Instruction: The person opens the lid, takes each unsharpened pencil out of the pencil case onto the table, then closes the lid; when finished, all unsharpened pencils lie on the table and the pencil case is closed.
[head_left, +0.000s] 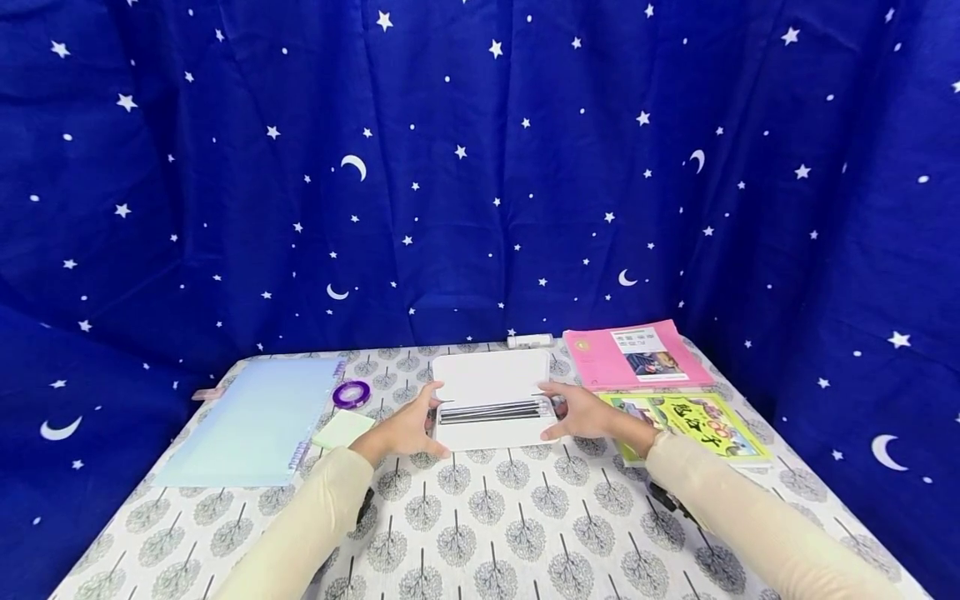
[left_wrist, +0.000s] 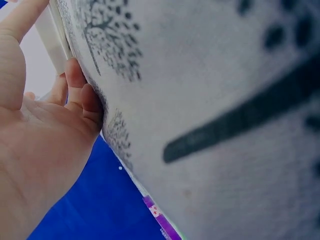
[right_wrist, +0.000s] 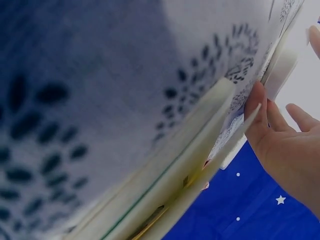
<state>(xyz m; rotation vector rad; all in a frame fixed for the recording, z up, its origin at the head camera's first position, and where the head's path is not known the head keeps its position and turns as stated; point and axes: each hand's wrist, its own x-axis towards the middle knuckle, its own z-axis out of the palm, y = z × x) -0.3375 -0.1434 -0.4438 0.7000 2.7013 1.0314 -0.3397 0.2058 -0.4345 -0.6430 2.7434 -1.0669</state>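
A white pencil case point(head_left: 495, 435) lies on the table with its lid point(head_left: 491, 371) folded back, away from the person. Several dark, thin pencils point(head_left: 491, 412) lie lengthwise inside it. My left hand point(head_left: 408, 427) grips the case's left side, thumb at the front corner and fingers farther back. On the opposite side my right hand point(head_left: 585, 412) holds it in the same way. In the left wrist view, fingertips point(left_wrist: 75, 72) sit right at the white edge of the case point(left_wrist: 59, 42). The right wrist view has fingers point(right_wrist: 257, 102) beside the case's wall point(right_wrist: 281, 72).
Left of the case lie a purple tape roll point(head_left: 365, 390), a pale green notepad point(head_left: 343, 428) and a light blue ring-bound notebook point(head_left: 255, 425). A pink book point(head_left: 596, 358) and a yellow-green book point(head_left: 697, 427) lie to the right. Behind the lid is a white cylinder point(head_left: 529, 340).
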